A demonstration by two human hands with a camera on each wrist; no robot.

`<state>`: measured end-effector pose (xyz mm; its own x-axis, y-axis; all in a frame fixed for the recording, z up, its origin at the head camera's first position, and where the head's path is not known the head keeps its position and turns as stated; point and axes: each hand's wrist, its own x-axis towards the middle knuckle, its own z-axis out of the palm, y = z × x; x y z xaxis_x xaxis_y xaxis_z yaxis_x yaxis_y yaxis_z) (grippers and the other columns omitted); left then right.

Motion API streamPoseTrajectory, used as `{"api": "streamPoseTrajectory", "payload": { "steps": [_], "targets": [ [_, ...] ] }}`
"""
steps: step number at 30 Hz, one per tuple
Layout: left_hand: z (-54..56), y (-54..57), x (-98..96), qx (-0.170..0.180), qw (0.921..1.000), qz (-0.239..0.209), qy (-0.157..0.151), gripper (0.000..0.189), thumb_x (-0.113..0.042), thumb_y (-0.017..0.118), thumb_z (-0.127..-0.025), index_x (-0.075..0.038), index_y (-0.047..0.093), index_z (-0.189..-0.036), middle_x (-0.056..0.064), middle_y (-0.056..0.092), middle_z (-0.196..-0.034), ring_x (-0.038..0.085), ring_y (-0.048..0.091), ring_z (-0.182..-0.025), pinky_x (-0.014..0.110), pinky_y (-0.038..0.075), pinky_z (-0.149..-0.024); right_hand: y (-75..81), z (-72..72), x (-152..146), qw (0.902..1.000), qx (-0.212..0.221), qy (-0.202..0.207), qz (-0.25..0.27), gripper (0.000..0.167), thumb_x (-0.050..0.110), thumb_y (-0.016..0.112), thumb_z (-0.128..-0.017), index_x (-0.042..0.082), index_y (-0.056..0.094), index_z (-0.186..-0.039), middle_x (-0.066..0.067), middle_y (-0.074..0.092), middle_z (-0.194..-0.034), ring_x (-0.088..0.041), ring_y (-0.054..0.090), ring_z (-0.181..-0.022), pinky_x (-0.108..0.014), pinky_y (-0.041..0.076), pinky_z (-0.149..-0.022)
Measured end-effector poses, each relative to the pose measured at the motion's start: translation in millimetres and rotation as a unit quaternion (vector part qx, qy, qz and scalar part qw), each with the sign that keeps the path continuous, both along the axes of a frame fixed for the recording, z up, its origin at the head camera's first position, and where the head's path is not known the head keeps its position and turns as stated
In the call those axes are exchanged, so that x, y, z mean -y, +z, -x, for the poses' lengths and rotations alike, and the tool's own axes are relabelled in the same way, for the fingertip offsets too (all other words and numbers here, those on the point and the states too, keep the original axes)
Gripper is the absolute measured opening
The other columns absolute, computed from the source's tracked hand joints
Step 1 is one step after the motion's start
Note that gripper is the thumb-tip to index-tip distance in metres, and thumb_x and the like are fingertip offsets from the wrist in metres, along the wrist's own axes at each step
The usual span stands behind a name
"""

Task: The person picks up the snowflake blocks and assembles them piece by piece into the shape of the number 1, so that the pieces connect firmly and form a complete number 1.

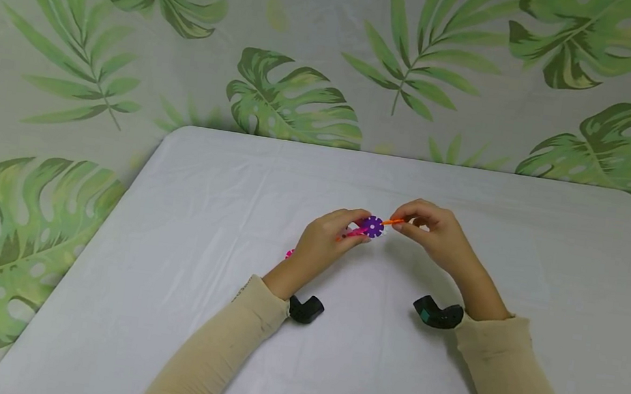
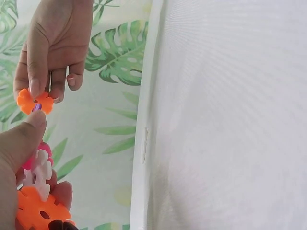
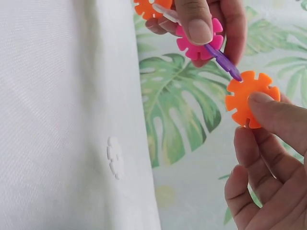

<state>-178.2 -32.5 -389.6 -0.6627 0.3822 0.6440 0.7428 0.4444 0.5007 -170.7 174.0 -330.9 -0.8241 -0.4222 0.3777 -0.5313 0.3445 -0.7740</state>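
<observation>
My left hand [image 1: 325,234] holds a chain of notched plastic discs fitted edge to edge. In the right wrist view the chain runs from an orange disc [image 3: 147,8] through a white disc [image 3: 165,13] and a pink disc [image 3: 204,40] to a purple disc [image 3: 223,62]. My left thumb presses on the pink disc. Between thumb and fingers, my right hand [image 1: 432,231] pinches another orange disc [image 3: 249,98]. This disc's edge meets the free end of the purple one; how deep they fit I cannot tell.
A loose white disc [image 3: 115,158] lies on the white tabletop [image 1: 168,238] close to its far edge. Beside the left wrist a bit of pink [image 1: 289,254] shows. Black wrist cameras [image 1: 438,313] sit at both cuffs. Leaf-patterned cloth [image 1: 298,99] hangs behind the table.
</observation>
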Motion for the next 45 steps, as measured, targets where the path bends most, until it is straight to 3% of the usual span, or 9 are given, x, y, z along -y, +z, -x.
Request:
{"api": "streamPoseTrajectory", "payload": {
  "steps": [17,28,36,42,45],
  "targets": [
    [-2.6,2.0,0.4,-0.008,0.9999,0.009,0.005,0.038,-0.019,0.075,-0.072,-0.005,0.065,-0.107,0.004,0.066,-0.101,0.012,0.059,-0.095,0.015,0.043,-0.082,-4.1,-4.1,4,0.9975,-0.067,-0.005,0.022,0.013,-0.016,0.066,-0.071,-0.005,0.065,-0.078,-0.014,0.064,-0.077,-0.013,0.059,-0.073,-0.017,0.047,-0.066],
    [-1.8,2.8,0.7,-0.002,0.9998,0.016,-0.007,0.038,-0.017,0.076,-0.070,-0.002,0.066,-0.104,0.006,0.066,-0.098,0.015,0.060,-0.091,0.015,0.043,-0.081,-9.4,-1.1,4,0.9975,-0.058,0.013,0.037,0.013,-0.016,0.066,-0.070,-0.006,0.066,-0.077,-0.015,0.065,-0.077,-0.016,0.060,-0.070,-0.018,0.048,-0.064],
    [0.2,2.5,0.4,-0.013,0.9998,0.012,-0.006,0.038,-0.016,0.076,-0.071,-0.003,0.065,-0.105,0.005,0.066,-0.094,0.014,0.059,-0.085,0.014,0.044,-0.075,-7.6,-0.9,3,0.9988,-0.045,0.007,0.019,0.015,-0.014,0.066,-0.073,-0.007,0.064,-0.086,-0.016,0.064,-0.085,-0.018,0.060,-0.075,-0.019,0.049,-0.070],
    [1.8,1.3,0.4,-0.019,0.9998,0.007,-0.008,0.040,-0.015,0.077,-0.070,-0.003,0.064,-0.106,0.005,0.066,-0.091,0.015,0.059,-0.078,0.013,0.044,-0.070,-26.6,11.7,-10,0.9994,-0.024,-0.024,-0.010,0.011,0.000,0.067,-0.078,0.002,0.065,-0.089,-0.006,0.064,-0.086,-0.010,0.060,-0.076,-0.022,0.048,-0.070],
    [0.7,1.6,0.3,-0.017,0.9998,0.012,-0.001,0.043,-0.018,0.078,-0.070,-0.004,0.064,-0.108,0.005,0.066,-0.095,0.014,0.060,-0.083,0.015,0.044,-0.074,-29.4,13.9,-12,0.9996,-0.019,-0.020,-0.005,0.010,0.002,0.066,-0.079,0.003,0.065,-0.089,-0.005,0.064,-0.085,-0.009,0.059,-0.077,-0.023,0.049,-0.070]
  ]
}}
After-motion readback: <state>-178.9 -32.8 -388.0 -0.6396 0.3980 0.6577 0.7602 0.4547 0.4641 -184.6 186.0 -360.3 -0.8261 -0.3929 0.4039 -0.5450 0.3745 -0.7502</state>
